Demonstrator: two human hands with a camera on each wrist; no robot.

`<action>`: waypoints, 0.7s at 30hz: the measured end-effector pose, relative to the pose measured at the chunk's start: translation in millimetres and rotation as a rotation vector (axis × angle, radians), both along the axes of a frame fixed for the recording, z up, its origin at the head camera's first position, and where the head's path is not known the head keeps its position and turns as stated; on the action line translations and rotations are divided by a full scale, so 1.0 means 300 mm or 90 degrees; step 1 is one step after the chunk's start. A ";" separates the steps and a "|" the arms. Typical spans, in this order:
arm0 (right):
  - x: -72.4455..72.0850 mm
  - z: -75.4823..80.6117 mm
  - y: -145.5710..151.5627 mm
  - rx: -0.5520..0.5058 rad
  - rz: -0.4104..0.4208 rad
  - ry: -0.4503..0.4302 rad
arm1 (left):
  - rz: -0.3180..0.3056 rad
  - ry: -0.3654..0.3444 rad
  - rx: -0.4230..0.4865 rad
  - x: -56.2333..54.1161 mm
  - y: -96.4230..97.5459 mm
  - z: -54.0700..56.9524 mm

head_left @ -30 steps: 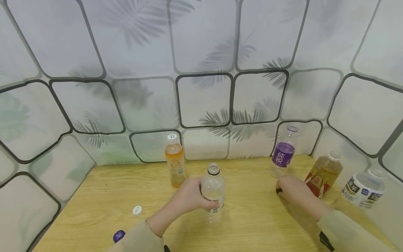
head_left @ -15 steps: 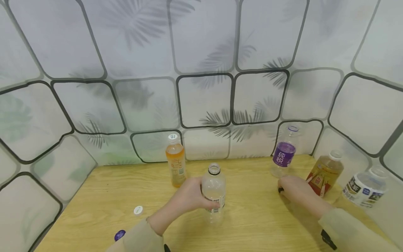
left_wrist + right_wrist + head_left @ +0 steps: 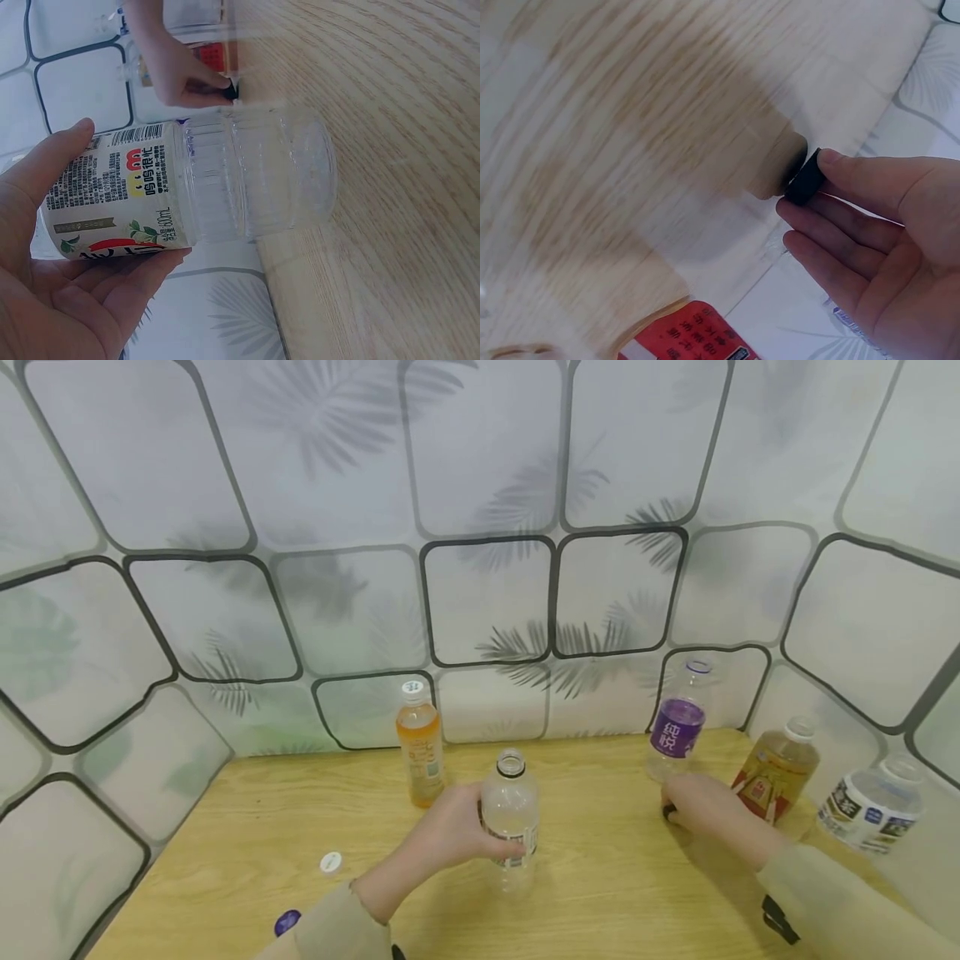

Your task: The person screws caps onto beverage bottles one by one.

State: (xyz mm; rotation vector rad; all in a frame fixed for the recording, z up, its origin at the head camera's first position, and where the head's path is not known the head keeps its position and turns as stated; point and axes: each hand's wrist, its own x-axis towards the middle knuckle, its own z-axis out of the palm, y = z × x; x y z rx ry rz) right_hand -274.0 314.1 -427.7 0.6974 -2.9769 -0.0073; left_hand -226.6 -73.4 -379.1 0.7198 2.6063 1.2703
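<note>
My left hand (image 3: 457,831) grips a clear plastic bottle (image 3: 510,802) round its white label; the bottle has no cap and stands upright on the table. In the left wrist view the thumb lies on one side of the label (image 3: 112,187) and the fingers on the other. Over to the right, my right hand (image 3: 701,810) pinches a black bottle cap (image 3: 805,178) between thumb and fingertips, right at the tabletop. A purple-labelled bottle (image 3: 677,727) without a cap stands just behind that hand.
An orange drink bottle (image 3: 420,747) with a white cap stands at the back. A red-and-yellow-labelled bottle (image 3: 776,768) and a white-labelled bottle (image 3: 870,810), both uncapped, stand at the right. A white cap (image 3: 331,862) and a purple cap (image 3: 287,922) lie at the left.
Both hands keep their places and holds. The whole scene shifts very slightly to the right in the head view; otherwise nothing visibly moves.
</note>
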 end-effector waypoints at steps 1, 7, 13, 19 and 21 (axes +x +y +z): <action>-0.001 -0.002 -0.001 0.000 0.007 0.002 | 0.000 -0.003 0.001 0.001 0.000 -0.001; -0.004 0.001 -0.018 0.005 0.042 0.009 | -0.001 -0.003 0.002 0.003 -0.001 -0.005; 0.002 0.029 -0.050 0.006 0.044 -0.012 | 0.001 -0.009 0.008 0.006 -0.002 -0.004; 0.002 0.043 -0.081 0.006 0.064 -0.007 | -0.002 -0.012 0.016 0.005 -0.003 -0.004; 0.001 0.045 -0.091 0.007 0.073 -0.005 | -0.004 -0.011 0.019 0.005 -0.004 -0.005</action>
